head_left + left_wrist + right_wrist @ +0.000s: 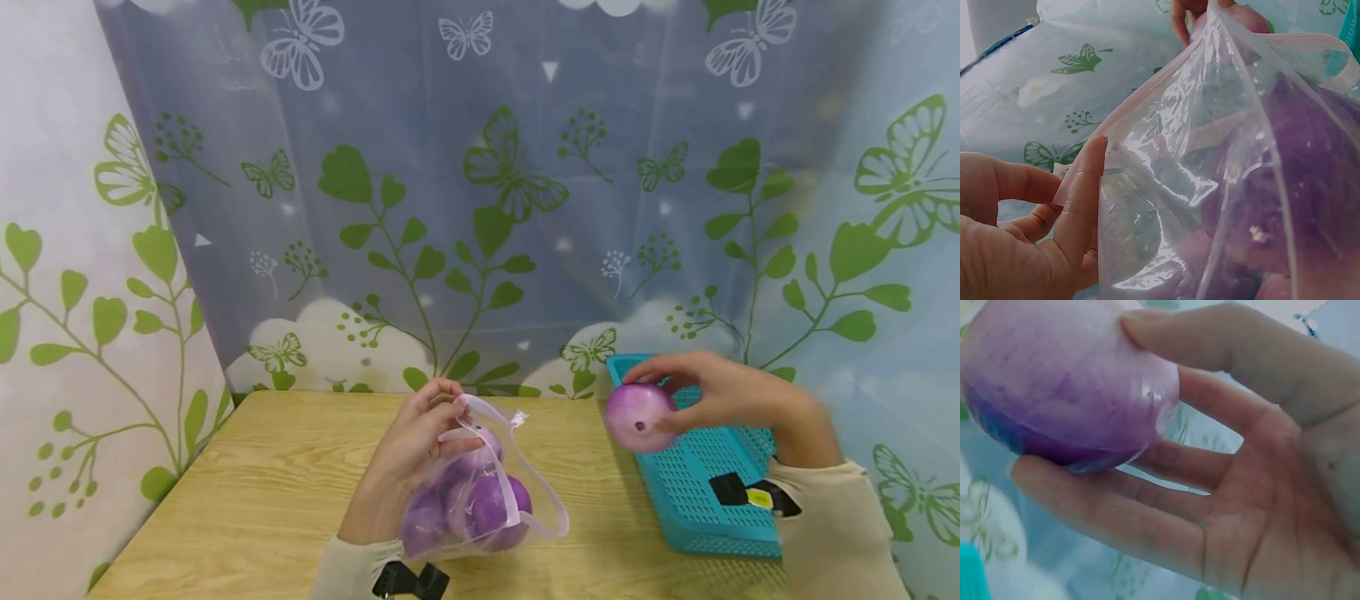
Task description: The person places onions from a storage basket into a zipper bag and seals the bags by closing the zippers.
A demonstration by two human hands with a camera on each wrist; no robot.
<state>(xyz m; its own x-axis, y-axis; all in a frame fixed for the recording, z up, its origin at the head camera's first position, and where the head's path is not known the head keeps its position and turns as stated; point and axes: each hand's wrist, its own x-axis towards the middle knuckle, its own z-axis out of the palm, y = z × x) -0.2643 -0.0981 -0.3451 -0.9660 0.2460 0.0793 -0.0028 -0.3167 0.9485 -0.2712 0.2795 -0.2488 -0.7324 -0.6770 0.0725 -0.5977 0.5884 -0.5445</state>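
Note:
My right hand (716, 400) grips a glossy pink-purple ball (637, 417) with a small dark spot on its side, over the left edge of a turquoise basket (675, 529). In the right wrist view, thumb and fingers curve round this ball (1072, 387). On the left, my left hand (416, 437) pinches the pale pink rim of a clear plastic bag (457, 546) near its mouth. Several purple balls (491, 508) show through its wall. Up close in the left wrist view, the bag's clear side (1166, 156) stretches from my fingertips (1094, 153).
Both hands are above a light wood table (262, 467). The perforated basket stands at the table's right side. Behind, a curtain (420, 100) printed with leaves and butterflies hangs along the table's back edge. A pink strap (551, 500) loops out at the bag's right.

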